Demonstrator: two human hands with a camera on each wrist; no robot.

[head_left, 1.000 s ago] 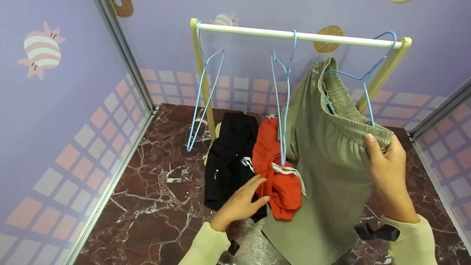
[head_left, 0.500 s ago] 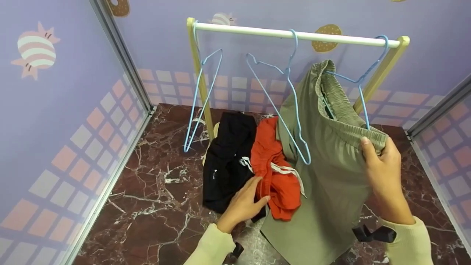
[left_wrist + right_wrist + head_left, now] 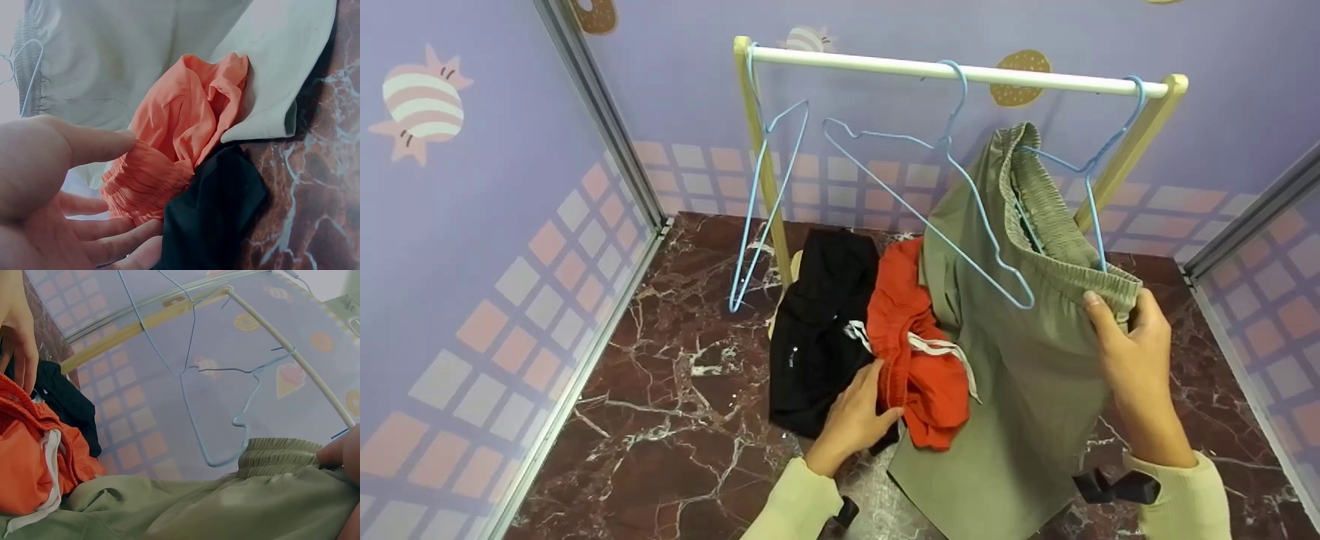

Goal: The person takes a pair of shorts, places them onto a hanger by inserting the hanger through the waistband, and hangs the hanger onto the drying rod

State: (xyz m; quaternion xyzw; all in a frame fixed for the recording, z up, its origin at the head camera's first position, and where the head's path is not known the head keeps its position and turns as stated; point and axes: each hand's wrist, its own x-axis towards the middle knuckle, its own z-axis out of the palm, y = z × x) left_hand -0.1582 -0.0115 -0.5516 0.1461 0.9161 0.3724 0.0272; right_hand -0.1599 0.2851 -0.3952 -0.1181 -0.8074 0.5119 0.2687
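My right hand [image 3: 1136, 367] pinches the elastic waistband of a pair of olive-green shorts [image 3: 1020, 367], thumb outside and fingers behind. A blue wire hanger [image 3: 1095, 202] reaches into that waistband and hooks over the rack's bar. At the red shorts [image 3: 937, 405], bundled with a white drawstring, my left hand [image 3: 851, 420] rests at the waistband. The left wrist view shows its thumb touching the gathered waistband [image 3: 143, 183] and the fingers extended below, near the black garment [image 3: 214, 208]. In the right wrist view, the olive waistband [image 3: 281, 453] meets my right fingertips.
A rack with a white bar [image 3: 870, 63] and wooden posts stands against the purple patterned wall. Bare blue hangers hang at its left [image 3: 769, 202] and middle [image 3: 915, 202], the middle one before the olive shorts. A folded black garment [image 3: 817, 337] lies on the marble floor [image 3: 660, 420].
The middle hanger has turned on the bar, from nearly edge-on to broadside. My left hand has edged closer onto the red shorts. My right hand keeps its pinch, slightly lower.
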